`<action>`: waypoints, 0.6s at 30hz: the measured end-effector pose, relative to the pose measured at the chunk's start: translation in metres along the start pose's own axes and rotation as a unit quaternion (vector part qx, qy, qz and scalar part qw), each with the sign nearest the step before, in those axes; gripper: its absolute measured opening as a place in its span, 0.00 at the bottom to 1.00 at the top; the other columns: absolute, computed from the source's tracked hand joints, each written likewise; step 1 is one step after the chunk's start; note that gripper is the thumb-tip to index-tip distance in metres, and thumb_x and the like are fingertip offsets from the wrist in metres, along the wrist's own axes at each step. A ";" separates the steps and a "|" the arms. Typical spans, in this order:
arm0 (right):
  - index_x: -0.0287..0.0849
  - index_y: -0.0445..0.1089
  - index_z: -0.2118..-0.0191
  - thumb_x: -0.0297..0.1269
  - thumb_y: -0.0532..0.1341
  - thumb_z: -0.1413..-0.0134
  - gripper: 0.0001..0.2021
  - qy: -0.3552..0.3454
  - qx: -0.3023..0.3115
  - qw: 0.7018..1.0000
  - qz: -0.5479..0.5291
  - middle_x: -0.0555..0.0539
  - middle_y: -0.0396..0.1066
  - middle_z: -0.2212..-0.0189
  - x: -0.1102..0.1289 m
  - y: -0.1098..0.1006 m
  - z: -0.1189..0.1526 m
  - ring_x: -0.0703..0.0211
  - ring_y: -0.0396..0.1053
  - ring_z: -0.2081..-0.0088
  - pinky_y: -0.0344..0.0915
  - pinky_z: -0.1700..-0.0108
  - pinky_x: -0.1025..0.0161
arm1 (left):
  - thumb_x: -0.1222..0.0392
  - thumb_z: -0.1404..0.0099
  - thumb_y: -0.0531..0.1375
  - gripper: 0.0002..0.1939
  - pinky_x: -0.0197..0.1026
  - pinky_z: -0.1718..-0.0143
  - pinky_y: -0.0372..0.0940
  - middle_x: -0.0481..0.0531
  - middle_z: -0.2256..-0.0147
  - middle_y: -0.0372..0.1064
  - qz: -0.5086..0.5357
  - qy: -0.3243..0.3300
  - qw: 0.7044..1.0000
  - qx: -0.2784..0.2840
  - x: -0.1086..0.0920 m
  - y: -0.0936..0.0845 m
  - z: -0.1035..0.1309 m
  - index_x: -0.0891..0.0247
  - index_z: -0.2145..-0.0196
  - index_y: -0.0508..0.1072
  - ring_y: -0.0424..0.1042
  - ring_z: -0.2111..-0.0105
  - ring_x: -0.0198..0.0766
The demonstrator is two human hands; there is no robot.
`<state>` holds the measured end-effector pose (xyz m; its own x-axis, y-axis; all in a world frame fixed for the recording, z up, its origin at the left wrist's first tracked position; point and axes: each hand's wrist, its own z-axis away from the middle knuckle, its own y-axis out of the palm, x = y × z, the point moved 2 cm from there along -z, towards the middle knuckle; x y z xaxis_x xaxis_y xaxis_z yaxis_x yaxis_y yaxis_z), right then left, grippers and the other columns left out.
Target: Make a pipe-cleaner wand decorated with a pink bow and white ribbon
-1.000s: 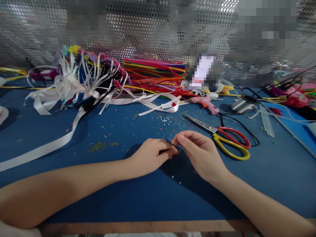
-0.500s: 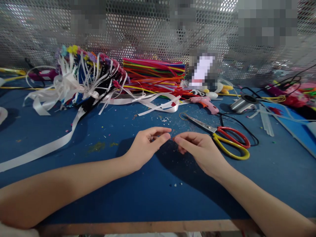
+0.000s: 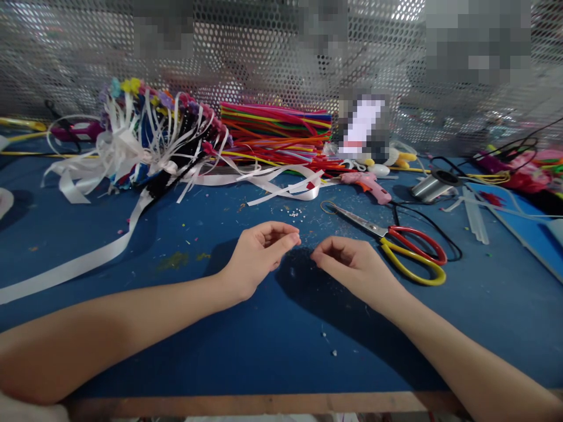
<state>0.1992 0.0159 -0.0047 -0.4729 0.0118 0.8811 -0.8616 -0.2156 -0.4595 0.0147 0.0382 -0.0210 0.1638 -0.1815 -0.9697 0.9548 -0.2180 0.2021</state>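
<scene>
Over the middle of the blue tabletop [image 3: 185, 346], my left hand [image 3: 257, 258] is closed, thumb against fingertips. What it pinches, if anything, is too fine to see. Across a small gap, my right hand [image 3: 352, 264] also has thumb and forefinger pressed together, on something I cannot make out. Below the hands show small pale beads [image 3: 334, 353], with a faint thin line by them; whether it runs up to a hand I cannot tell. Several tiny white beads [image 3: 294, 213] lie scattered just beyond my fingertips. Scissors [image 3: 358, 220] with red and yellow handles lie right of my right hand.
A pink glue gun [image 3: 367, 184] lies behind the scissors, near a wire spool [image 3: 433, 186]. Pipe cleaners [image 3: 275, 132] are stacked at the back. White ribbons [image 3: 92, 269] and a flowered bundle [image 3: 153, 129] occupy the left. Clear sticks [image 3: 475, 214] lie on the right.
My hands have drawn slightly apart, the left fingertips moving left and the right ones dipping a little. The small beads below have shifted right and nearer to me.
</scene>
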 end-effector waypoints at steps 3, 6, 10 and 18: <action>0.42 0.72 0.69 0.41 0.63 0.46 0.08 0.002 -0.013 0.998 -0.066 0.49 0.73 0.71 0.000 -0.001 -0.001 0.64 0.66 0.73 0.62 0.71 0.65 | 0.51 0.40 0.67 0.13 0.32 0.82 0.52 0.49 0.69 0.71 -0.017 0.005 1.000 0.004 0.002 -0.001 0.000 0.63 0.63 0.76 0.56 0.80 0.24; 0.44 0.74 0.55 0.44 0.65 0.45 0.14 -0.003 0.005 0.980 -0.198 0.46 0.77 0.60 -0.001 0.003 -0.002 0.60 0.72 0.63 0.68 0.60 0.62 | 0.52 0.40 0.67 0.11 0.34 0.76 0.58 0.50 0.65 0.69 -0.083 0.066 0.994 0.018 0.003 -0.002 0.000 0.61 0.65 0.78 0.63 0.74 0.28; 0.45 0.77 0.52 0.44 0.70 0.50 0.19 0.032 0.063 0.952 -0.298 0.47 0.77 0.61 -0.004 0.013 0.000 0.62 0.73 0.63 0.69 0.57 0.62 | 0.55 0.39 0.66 0.06 0.38 0.62 0.64 0.51 0.58 0.65 -0.146 0.135 0.979 0.039 0.001 -0.002 0.000 0.59 0.66 0.80 0.68 0.63 0.32; 0.40 0.80 0.68 0.47 0.73 0.57 0.15 0.078 -0.013 0.957 -0.280 0.49 0.73 0.74 -0.008 0.013 0.000 0.65 0.67 0.72 0.64 0.67 0.64 | 0.56 0.36 0.63 0.06 0.39 0.61 0.64 0.50 0.59 0.65 -0.213 0.150 0.965 0.036 -0.001 0.000 0.003 0.61 0.67 0.76 0.68 0.61 0.35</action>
<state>0.1921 0.0130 -0.0174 0.0442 0.2637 0.9636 -0.9913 -0.1077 0.0750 0.0142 0.0352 -0.0198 -0.1654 0.2228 -0.9607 0.9330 -0.2803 -0.2257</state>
